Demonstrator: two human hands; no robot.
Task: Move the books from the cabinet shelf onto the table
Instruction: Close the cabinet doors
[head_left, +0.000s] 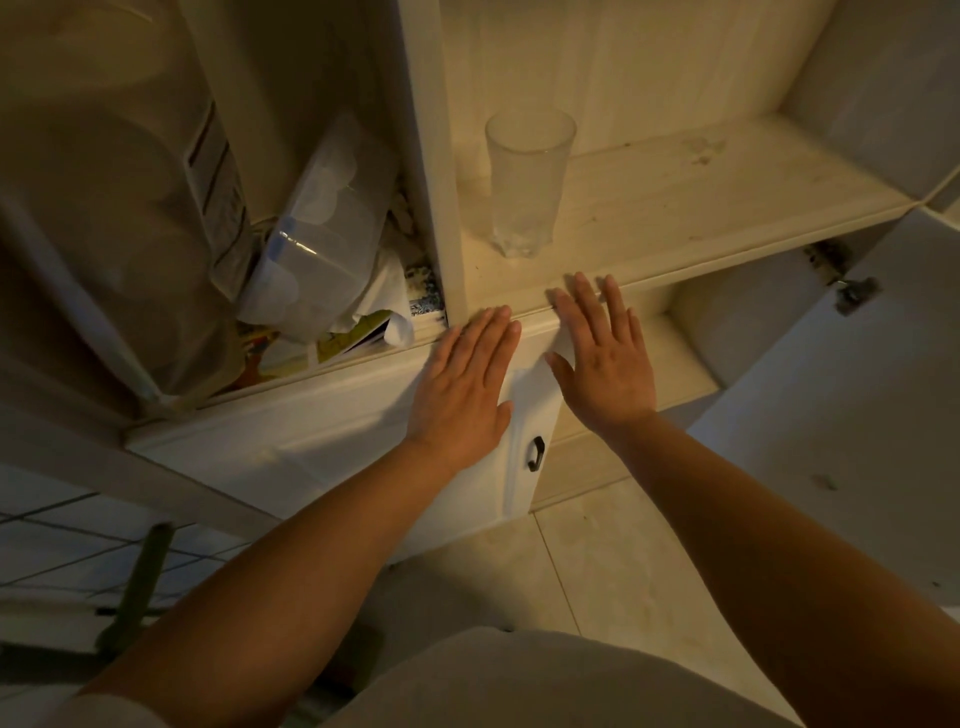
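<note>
Both hands reach flat toward the cabinet, fingers straight, gripping nothing. The left hand (462, 384) lies at the shelf (675, 208) edge by the divider (431, 171); the right hand (605, 358) is just beside it, fingertips at the same edge. A glass (527, 182) stands on the shelf. The books (332, 340) lie in the left compartment under a plastic box (322, 228).

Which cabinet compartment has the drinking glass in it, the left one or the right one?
The right compartment: an upright clear glass stands alone on its shelf, while the left compartment is crammed with plastic containers and papers.
</note>
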